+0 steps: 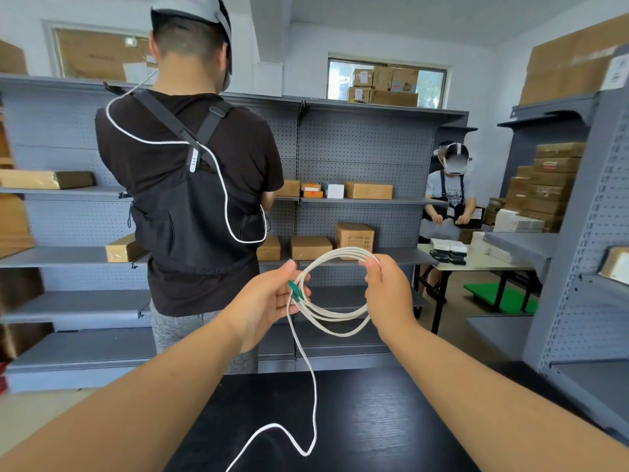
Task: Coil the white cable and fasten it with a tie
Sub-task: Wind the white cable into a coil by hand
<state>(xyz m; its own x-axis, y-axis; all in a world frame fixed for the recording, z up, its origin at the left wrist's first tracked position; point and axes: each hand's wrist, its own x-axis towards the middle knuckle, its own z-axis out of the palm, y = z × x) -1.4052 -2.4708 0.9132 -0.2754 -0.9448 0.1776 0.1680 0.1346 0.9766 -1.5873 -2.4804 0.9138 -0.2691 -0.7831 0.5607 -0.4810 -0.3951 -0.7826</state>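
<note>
Head view only, so one angle to go on. Black wood-grain table (374,420) fills the bottom centre of the frame, and behind it grey pegboard shelving (357,148) runs across the whole middle, with brown cardboard boxes (310,247) dotted along the shelves. Left of centre a person in a black shirt (190,185) stands with their back turned, pretty close to the table. Over on the right, further back, another person (449,202) stands at a light table, and more boxes are stacked on the shelves at the right edge.

Both bare forearms reach in from the bottom corners and meet around the middle of the frame, raised above the table. Left hand (269,301) is closed around the left side of the white cable (335,313) coil, thumb up, pinching the strands right where a green tie (295,290) sits. Right hand (386,291) has its back to the camera, fingers curled shut over the top right of the loops. Coil hangs between the two hands, and one loose tail drops down from the left hand onto the table and snakes off the bottom edge.
</note>
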